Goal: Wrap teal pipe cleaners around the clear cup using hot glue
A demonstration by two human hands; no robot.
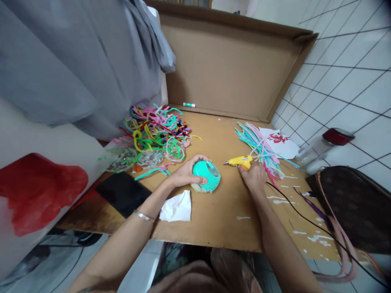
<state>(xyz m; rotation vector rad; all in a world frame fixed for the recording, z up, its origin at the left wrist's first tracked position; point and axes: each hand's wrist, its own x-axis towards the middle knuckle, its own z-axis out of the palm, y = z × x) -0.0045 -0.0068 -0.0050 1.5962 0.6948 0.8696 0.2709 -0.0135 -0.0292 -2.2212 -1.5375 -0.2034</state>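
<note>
My left hand (pixel 192 171) is wrapped round a rounded bowl-like piece (pixel 207 179) covered in turquoise strands, its opening tilted up and to the right. A pale, clear rim shows along its lower edge. My right hand (pixel 255 177) grips a yellow hot glue gun (pixel 241 161) by its handle, low over the table. The gun's metal nozzle points left toward the turquoise piece and stays apart from it. Below my left hand lies a crumpled white tissue (pixel 176 206).
A heap of colourful pipe cleaners (pixel 152 130) lies at the back left, more pipe cleaners (pixel 259 144) at the right. A glue stick (pixel 189 105) is at the back. A clear bottle (pixel 317 148), a brown bag (pixel 351 207) and the gun's black cord (pixel 305 221) are on the right; a black sheet (pixel 124 193) lies left.
</note>
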